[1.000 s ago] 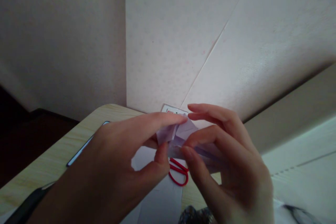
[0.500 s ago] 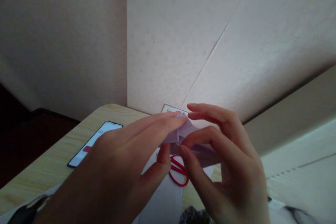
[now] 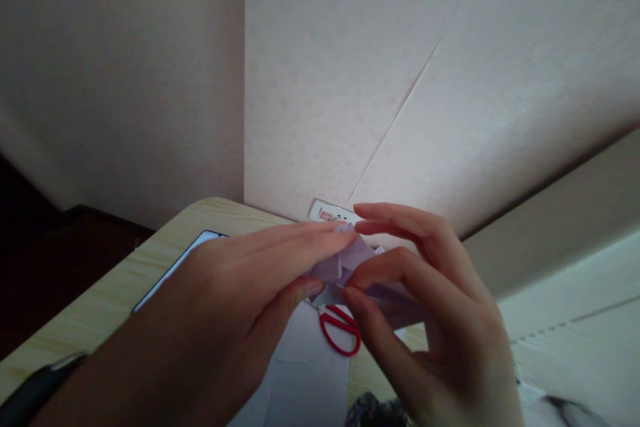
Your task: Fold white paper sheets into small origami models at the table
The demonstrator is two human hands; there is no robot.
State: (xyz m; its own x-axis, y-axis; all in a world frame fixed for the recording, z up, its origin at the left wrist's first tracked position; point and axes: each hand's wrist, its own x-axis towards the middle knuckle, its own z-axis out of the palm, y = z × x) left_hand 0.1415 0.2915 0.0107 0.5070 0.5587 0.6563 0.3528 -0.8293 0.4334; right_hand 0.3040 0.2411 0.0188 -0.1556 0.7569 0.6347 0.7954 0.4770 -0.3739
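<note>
Between my two hands is a piece of folded pale lilac paper [image 3: 355, 253], held up above the table. My left hand [image 3: 235, 287] has its fingers stretched along the paper's left side, with the thumb under its lower edge. With thumb and index finger, my right hand [image 3: 430, 293] pinches the paper's near edge; its other fingers are raised and curved behind. Part of the paper is hidden behind the right fingers. Below the paper lie scissors with red handles [image 3: 341, 330], their blades mostly covered from sight.
White sheets [image 3: 310, 373] lie on the light wooden table [image 3: 200, 217]. A phone [image 3: 167, 270] rests at the left, partly behind my left hand. At the back, a power strip or socket [image 3: 323, 210] sits against the pale wall [image 3: 310, 113]. A dark patterned item [image 3: 375, 410] shows at the bottom.
My left hand has shifted slightly, its thumb moving up against the paper and the hand covering more of the phone. The right hand keeps its pinch, sitting a touch lower.
</note>
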